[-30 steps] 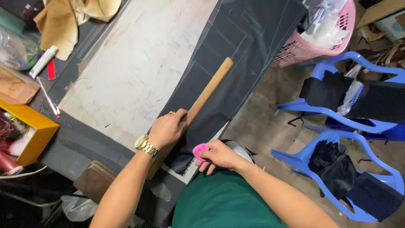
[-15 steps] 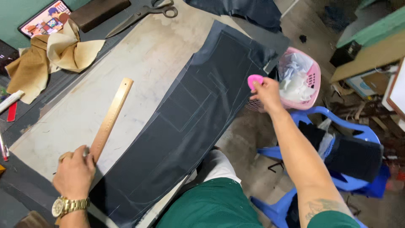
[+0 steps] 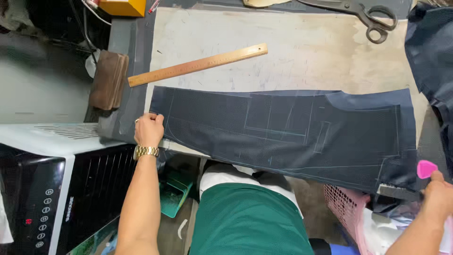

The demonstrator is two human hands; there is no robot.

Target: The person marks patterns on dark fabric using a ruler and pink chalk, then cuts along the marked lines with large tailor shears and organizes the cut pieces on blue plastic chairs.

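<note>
A long piece of dark navy fabric (image 3: 283, 130) with pale chalk lines lies flat across the worn table (image 3: 302, 52). My left hand (image 3: 149, 129), with a gold watch on the wrist, grips the fabric's left end. My right hand (image 3: 436, 194) pinches the fabric's lower right corner and holds a pink tailor's chalk (image 3: 426, 168) between the fingers. A wooden ruler (image 3: 198, 64) lies loose on the table above the fabric, touched by neither hand.
Large scissors (image 3: 363, 14) lie at the table's top right. More dark cloth (image 3: 432, 52) hangs at the right edge. A brown block (image 3: 108, 80) sits left of the ruler. A black and white appliance (image 3: 52, 189) stands at lower left, a pink basket (image 3: 347, 210) under the table's right end.
The view has swung round so the fabric now runs left to right. My left hand let go of the ruler and took the fabric's end; my right hand keeps the chalk at the other end.
</note>
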